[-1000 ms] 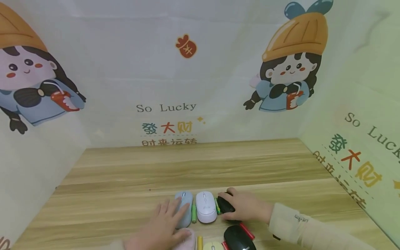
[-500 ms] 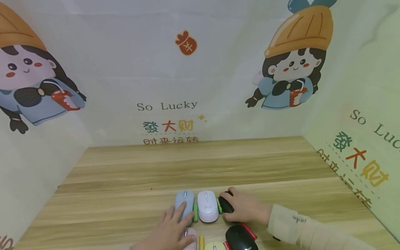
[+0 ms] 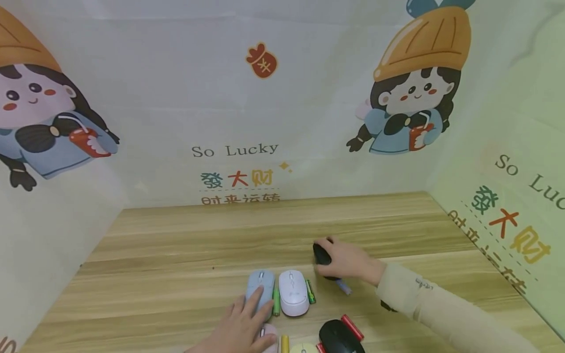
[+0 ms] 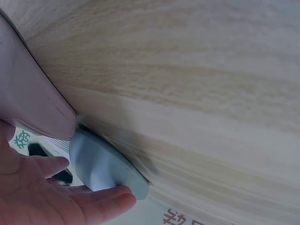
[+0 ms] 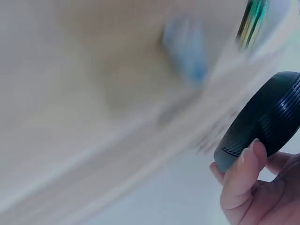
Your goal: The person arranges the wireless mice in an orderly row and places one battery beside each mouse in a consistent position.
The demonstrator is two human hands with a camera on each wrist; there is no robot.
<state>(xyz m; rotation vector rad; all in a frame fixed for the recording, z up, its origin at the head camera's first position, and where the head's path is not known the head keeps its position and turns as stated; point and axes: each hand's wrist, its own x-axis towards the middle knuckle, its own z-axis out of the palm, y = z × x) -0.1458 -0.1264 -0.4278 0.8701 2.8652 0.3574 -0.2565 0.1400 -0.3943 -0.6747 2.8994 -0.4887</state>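
In the head view my right hand (image 3: 348, 260) grips a small black computer mouse (image 3: 321, 254) from above. The right wrist view shows that mouse (image 5: 267, 112) raised off the table between thumb and fingers. Just below it on the wood lies a blue battery (image 3: 344, 287), blurred in the right wrist view. My left hand (image 3: 240, 321) lies with spread, fairly straight fingers over a light blue mouse (image 3: 261, 282) and a pink mouse (image 3: 268, 331). From the left wrist, the fingers touch the blue mouse (image 4: 101, 159).
A white mouse (image 3: 293, 293) stands between two green batteries (image 3: 276, 301). Nearer are a yellow battery (image 3: 285, 343), a yellow mouse (image 3: 303, 348), a larger black mouse (image 3: 337, 336) and a red battery (image 3: 352, 327). Printed cloth walls (image 3: 309, 108) surround the wooden table (image 3: 176, 255).
My right hand has carried the small black mouse up and away from the row, toward the back, and the blue battery has come into sight. The left hand stays nearly in place.
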